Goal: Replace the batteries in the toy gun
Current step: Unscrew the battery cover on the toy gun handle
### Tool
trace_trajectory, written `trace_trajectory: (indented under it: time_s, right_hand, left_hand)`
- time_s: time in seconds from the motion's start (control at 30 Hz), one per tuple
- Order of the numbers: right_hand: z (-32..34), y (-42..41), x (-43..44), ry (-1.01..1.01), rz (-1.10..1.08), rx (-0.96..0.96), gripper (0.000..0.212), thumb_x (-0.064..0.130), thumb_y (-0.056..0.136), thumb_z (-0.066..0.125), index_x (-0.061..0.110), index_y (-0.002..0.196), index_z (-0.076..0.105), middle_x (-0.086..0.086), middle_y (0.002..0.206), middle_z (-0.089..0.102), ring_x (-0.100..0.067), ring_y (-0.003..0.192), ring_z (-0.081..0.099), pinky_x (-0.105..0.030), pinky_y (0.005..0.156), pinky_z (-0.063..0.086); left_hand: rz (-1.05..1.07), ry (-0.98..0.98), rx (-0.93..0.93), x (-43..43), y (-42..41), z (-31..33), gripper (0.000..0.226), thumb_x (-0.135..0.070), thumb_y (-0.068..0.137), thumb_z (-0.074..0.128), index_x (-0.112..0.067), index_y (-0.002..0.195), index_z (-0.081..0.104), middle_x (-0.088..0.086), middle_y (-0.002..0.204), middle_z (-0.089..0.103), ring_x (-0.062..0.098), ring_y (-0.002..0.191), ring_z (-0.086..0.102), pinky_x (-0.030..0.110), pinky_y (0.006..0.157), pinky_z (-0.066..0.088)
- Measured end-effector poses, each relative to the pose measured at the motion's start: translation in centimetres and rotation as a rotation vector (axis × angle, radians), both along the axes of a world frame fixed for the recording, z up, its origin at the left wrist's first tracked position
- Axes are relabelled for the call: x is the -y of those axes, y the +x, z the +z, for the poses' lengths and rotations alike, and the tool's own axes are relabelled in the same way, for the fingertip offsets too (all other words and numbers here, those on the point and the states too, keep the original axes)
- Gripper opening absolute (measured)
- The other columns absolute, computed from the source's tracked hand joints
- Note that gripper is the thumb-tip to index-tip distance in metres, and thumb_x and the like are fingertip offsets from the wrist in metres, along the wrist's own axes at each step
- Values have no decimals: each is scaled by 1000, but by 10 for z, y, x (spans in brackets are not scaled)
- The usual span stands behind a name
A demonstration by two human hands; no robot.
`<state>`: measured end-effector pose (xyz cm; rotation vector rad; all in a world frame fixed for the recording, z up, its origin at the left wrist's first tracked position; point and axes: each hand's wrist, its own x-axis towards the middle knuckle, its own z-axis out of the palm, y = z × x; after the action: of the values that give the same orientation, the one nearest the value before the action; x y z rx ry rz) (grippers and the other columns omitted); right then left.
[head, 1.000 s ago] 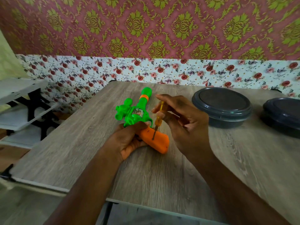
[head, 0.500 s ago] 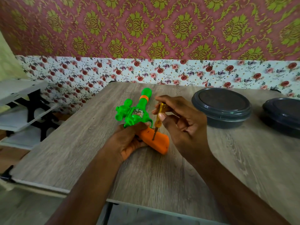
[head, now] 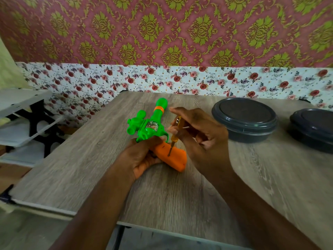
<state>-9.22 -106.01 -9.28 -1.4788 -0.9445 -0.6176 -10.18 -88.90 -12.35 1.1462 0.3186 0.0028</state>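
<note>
The wall behind is covered with red and gold patterned paper above a band of small flowers, and in front of it stands a grey wood-grain surface where I am watching the work. The toy gun lies on its side near the middle of this surface. Its green barrel points away from the person toward the wall, and its orange grip points back and to the right. The left hand is curled around the gun where green meets orange and holds it down. The right hand pinches a small screwdriver with a yellow handle between thumb and fingers. The tool stands nearly upright, a little tilted, and its tip touches the upper face of the grip. I judge that a screw of the battery cover is there, but it is too small for me to see. For the next move the shaft should be held across the long axis of the grip, straight into it. The right hand is directly above that spot, and the left only steadies. If the gun rolls, the tip may slip. A dark round container and a second container stand to the right, well apart from the gun. A white shelf is at the left, beside the surface.
</note>
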Motion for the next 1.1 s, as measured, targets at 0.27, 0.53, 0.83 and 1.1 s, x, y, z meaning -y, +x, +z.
trace_trajectory:
  time_s: [0.27,0.53,0.83,1.1]
  right_hand:
    - [-1,-2,1,32,66,-40,35,-3,92,69,-3,127,67,-14,108,73,-24,101,73,-42,82,63]
    - [-1,0,1,10,-6,33,37,-9,90,72,-3,126,67,-17,99,69,-26,93,72,-42,76,62]
    - [-2,1,4,43,-59,81,37,-10,90,70,-7,127,65,-20,98,70,-33,92,72,-43,77,62]
    - [-13,20,8,-93,-356,353,23,-18,86,72,-8,107,75,-17,103,75,-12,95,71,-13,89,52]
  left_hand:
    - [8,-21,0,1,-1,1,15,-2,89,67,-6,103,69,22,98,72,28,78,71,47,60,64]
    - [9,-31,-2,1,0,2,19,-1,89,68,-5,107,70,23,99,73,26,73,75,47,58,64]
    - [10,-24,-15,0,-2,2,44,-4,78,74,0,121,66,33,124,66,40,100,69,56,67,63]
    - [11,-73,-20,-3,-3,5,29,4,81,67,4,110,66,27,94,74,33,73,77,51,57,62]
